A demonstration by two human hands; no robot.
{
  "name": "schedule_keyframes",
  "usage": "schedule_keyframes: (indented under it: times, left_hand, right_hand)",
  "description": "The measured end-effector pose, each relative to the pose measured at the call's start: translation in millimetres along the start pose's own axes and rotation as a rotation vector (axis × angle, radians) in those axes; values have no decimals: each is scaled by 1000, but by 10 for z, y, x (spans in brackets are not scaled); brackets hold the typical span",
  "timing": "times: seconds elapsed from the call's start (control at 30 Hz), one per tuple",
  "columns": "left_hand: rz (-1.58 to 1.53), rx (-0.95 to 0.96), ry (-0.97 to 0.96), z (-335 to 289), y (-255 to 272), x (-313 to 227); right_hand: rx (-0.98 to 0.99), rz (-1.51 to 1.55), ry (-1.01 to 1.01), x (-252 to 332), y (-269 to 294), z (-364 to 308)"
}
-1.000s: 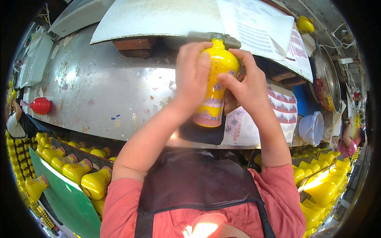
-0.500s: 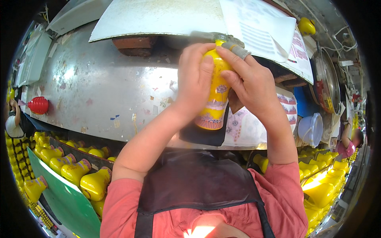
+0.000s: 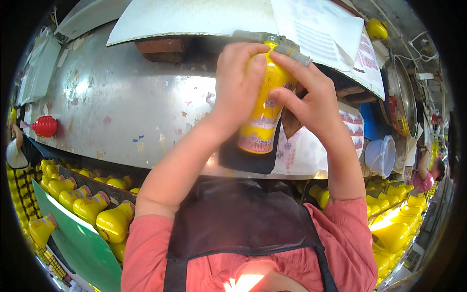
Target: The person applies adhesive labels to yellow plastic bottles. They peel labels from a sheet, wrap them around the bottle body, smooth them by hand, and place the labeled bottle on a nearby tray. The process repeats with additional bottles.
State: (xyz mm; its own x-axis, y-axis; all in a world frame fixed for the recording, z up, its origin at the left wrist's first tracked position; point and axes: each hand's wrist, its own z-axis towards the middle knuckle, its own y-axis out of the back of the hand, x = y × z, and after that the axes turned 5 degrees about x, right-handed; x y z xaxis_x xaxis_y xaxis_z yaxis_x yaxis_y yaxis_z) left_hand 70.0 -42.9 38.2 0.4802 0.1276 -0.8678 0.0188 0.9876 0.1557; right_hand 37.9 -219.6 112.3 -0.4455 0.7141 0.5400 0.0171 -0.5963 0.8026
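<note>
A glossy yellow vase [image 3: 273,82] with a pink and purple floral band lies in front of me, its narrow neck pointing away and its patterned end toward me. My left hand [image 3: 242,80] curves round its left side, with the thumb along the upper surface. My right hand [image 3: 306,87] presses on the other side, index fingertip near the neck and thumb on the body. Grey wrapping [image 3: 296,55] covers part of a right-hand finger. A flat brown pointed piece [image 3: 291,125] sticks out below the right palm. Under the vase lies a dark cloth [image 3: 243,162].
Printed sheets [image 3: 304,151] lie to the right of the cloth. A white board [image 3: 194,19] rests on bricks [image 3: 158,48] beyond my hands. A red ribbed bottle [image 3: 45,126] stands left, a pale bucket [image 3: 380,156] right. Many yellow vases [image 3: 116,221] line both sides below the metal table [image 3: 121,107].
The vase's patterned end has shifted slightly toward the upper left, and its body has turned a little. My right hand still lies against it; the left stays wrapped around its side.
</note>
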Motion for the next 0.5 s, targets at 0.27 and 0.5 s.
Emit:
schedule_keyframes:
  times: [0.27,0.5]
  left_hand:
    - [46,31,32,6,17,-43]
    - [-127,74,149,44,72,31]
  right_hand:
    - [-274,679,-441,2,223,41]
    - [-371,-191,252,124,132,-145]
